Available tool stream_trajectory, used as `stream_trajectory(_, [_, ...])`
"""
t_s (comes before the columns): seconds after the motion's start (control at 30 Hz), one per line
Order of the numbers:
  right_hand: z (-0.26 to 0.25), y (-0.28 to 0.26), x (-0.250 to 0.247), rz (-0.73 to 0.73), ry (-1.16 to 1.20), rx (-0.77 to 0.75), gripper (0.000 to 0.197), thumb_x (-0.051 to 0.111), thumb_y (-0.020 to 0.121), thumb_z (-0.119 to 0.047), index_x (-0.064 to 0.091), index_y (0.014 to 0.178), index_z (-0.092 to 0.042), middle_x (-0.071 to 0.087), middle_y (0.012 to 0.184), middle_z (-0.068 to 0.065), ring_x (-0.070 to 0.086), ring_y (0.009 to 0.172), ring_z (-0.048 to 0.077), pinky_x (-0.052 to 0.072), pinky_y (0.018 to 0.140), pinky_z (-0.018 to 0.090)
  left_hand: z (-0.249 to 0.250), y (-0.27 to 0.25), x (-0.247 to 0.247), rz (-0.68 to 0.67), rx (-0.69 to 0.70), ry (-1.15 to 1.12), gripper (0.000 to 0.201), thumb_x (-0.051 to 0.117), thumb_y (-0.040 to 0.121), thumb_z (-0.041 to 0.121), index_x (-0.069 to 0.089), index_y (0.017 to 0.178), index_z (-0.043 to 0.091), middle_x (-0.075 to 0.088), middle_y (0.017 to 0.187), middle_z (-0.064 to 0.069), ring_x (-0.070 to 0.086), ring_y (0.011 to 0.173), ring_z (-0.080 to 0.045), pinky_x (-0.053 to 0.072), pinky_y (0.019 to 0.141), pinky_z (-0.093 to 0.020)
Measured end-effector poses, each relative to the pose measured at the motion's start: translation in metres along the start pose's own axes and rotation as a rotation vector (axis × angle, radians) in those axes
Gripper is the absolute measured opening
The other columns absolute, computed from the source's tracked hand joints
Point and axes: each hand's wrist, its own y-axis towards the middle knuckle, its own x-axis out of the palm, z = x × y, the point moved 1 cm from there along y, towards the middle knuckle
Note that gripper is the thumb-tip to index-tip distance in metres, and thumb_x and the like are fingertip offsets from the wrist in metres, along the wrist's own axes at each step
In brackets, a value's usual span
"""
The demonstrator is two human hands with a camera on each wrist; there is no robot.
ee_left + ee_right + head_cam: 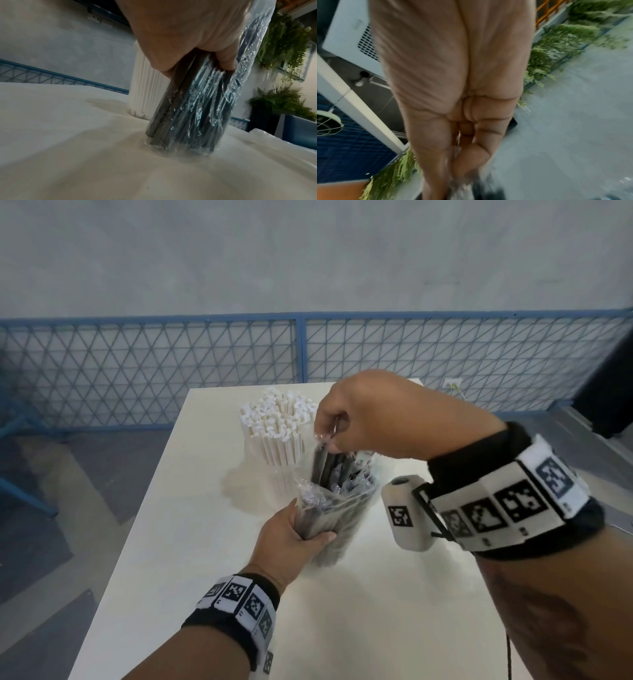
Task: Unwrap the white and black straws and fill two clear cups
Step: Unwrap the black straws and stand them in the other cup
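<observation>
I hold the bundle of black straws in crinkled clear plastic wrap [329, 508] upright, its base on the pale table top [205, 577]. My left hand [298, 534] is wrapped round its lower part. My right hand [363, 419] pinches the loose wrap at the top between thumb and fingertips; the right wrist view is too blurred to confirm more.

Behind it stands the clear cup packed with white straws [277, 433], apparently done.

Judgement: the bundle is light, the film thin and slippery, and the straws crush easily. Grip the body low and gently, and pull the film only by its free top edge.
</observation>
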Motion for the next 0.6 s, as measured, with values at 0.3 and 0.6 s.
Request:
stream_trajectory(0.3, [0.014,-0.027,0.073,0.055,0.595,0.311,0.069,0.083,0.061,-0.055,0.058,0.121,-0.031,0.067,0.106,-0.014,0.064,0.096,-0.001,0.052,0.083,0.02,-0.001,0.001,-0.005,0.005,-0.019,-0.081,0.039,0.087,0.074,0.004,0.071,0.095,0.031,0.077,0.085,0.025,0.073,0.082,0.005,0.053,0.068,-0.008])
stream_trajectory(0.6, [-0.013,0.008,0.091,0.219,0.734,0.385,0.028,0.084,0.071,-0.032,0.061,0.078,-0.019,0.065,0.065,-0.003,0.064,0.059,0.012,0.058,0.064,0.037,0.002,0.007,-0.004,-0.014,-0.026,0.005,0.048,0.092,0.065,0.021,0.066,0.104,0.034,0.077,0.103,0.012,0.073,0.099,-0.009,0.058,0.093,-0.033])
